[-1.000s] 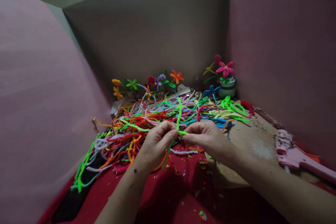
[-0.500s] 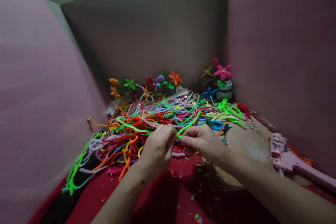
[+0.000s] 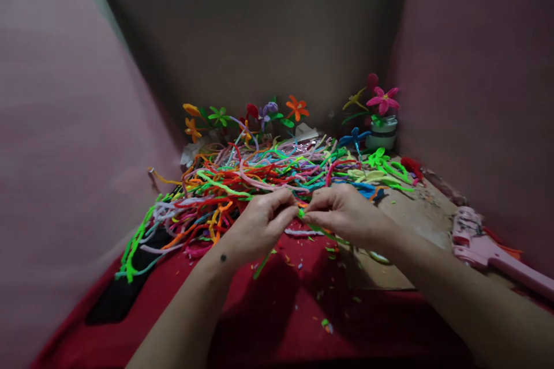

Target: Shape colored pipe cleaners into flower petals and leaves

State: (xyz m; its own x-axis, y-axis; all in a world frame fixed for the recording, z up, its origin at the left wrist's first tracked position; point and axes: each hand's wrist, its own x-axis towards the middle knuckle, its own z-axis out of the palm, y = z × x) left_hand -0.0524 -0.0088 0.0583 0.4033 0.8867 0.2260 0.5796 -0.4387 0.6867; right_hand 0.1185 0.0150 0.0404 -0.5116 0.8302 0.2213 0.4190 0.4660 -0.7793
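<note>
A bright green pipe cleaner (image 3: 300, 214) is pinched between my two hands, its middle showing in the small gap between the fingertips. My left hand (image 3: 265, 219) is closed on it, and a green end hangs below that hand. From the other side my right hand (image 3: 341, 213) grips the same piece with thumb and fingers, a thin green length passing beneath. Just beyond both hands lies a large tangled heap of coloured pipe cleaners (image 3: 268, 173).
Pipe-cleaner flowers stand behind the heap, among them an orange one (image 3: 297, 108) and a pink one (image 3: 383, 100) above a pale pot (image 3: 381, 134). A pink glue gun (image 3: 485, 251) lies right on cardboard (image 3: 376, 270). Fuzz scraps dot the red cloth (image 3: 259, 311).
The green length that rose above my right hand now points downward, with ends below both hands. My fingertips have come closer together. The camera view has tilted down a little.
</note>
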